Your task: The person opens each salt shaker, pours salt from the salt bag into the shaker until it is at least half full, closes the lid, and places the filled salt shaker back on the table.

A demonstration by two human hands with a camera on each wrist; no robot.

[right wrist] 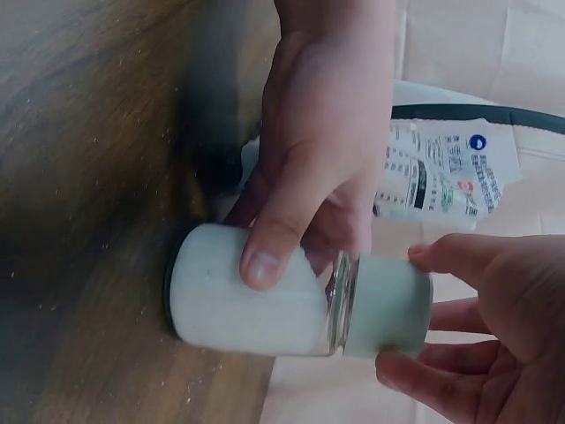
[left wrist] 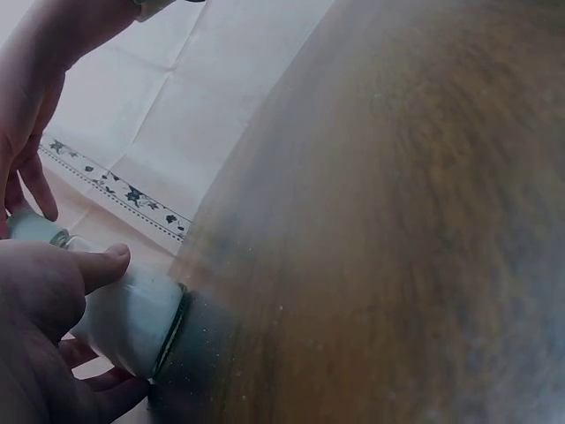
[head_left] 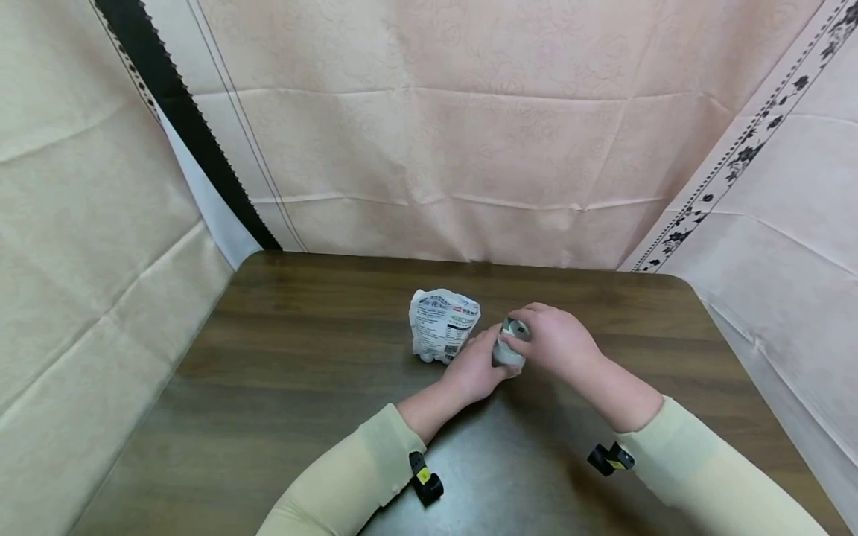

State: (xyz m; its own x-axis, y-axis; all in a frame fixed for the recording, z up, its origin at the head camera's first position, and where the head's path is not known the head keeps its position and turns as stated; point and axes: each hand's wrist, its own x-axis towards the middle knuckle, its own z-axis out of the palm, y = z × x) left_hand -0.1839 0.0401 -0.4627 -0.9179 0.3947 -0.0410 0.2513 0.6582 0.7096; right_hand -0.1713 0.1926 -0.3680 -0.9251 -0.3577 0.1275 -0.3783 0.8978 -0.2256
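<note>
A clear glass jar (right wrist: 247, 291) filled with something white stands on the table. My left hand (head_left: 472, 368) grips the jar's body, with the thumb along its side in the right wrist view. The pale green lid (right wrist: 388, 305) is at the jar's neck, and my right hand (head_left: 556, 339) pinches its rim between thumb and fingers. How tightly the lid sits on the neck I cannot tell. Just behind and left of the jar is a white printed bag (head_left: 442, 324), close to my left hand.
The brown wooden table (head_left: 302, 357) has rounded far corners. Pale cloth (head_left: 456, 149) hangs behind it and at both sides. A black strap device (head_left: 425, 480) sits at the left cuff, and another black device (head_left: 610, 458) at the right cuff.
</note>
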